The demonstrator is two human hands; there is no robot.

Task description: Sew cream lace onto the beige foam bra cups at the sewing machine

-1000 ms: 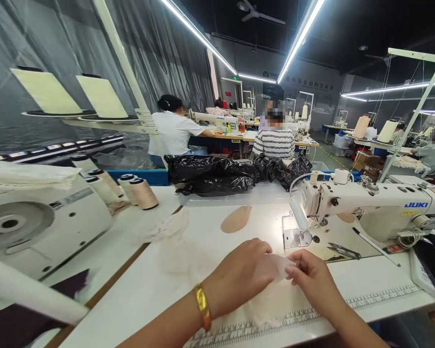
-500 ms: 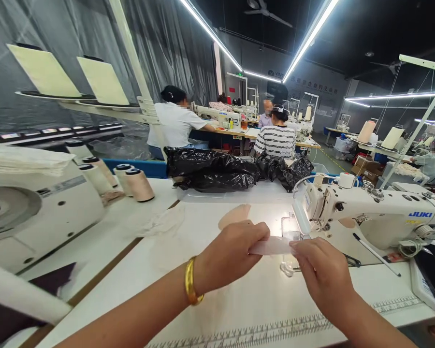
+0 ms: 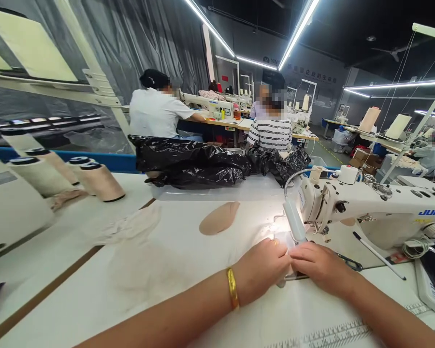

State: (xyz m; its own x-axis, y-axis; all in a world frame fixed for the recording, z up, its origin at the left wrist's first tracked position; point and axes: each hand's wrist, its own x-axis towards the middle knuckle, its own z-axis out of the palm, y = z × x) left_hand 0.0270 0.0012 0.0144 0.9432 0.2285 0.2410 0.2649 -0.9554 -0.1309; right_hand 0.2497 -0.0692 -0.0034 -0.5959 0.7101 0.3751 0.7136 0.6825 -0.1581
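Observation:
My left hand [image 3: 264, 268], with a gold bangle at the wrist, is closed on a thin whitish piece of fabric [image 3: 283, 238]. Opposite it, my right hand [image 3: 321, 267] pinches the same fabric, and the fingertips of both almost meet. They are just in front of the needle area of a white sewing machine [image 3: 358, 200], under its lit lamp [image 3: 293, 220]. Part of the fabric is hidden by my fingers. To the left lies a beige oval fabric piece [image 3: 219, 220] on the white tabletop.
Thread cones [image 3: 103, 181] and sheer fabric [image 3: 130, 226] are at left. Black plastic bags [image 3: 203, 162] lie along the back edge. Thread snips [image 3: 351, 262] and a pen [image 3: 379, 256] rest by the machine; a printed ruler [image 3: 326, 333] runs along the front. Co-workers sit beyond.
Both hands have come closer together, and the fabric stretched between them is now gathered at the needle area. The view has shifted, and the beige oval is now uncovered.

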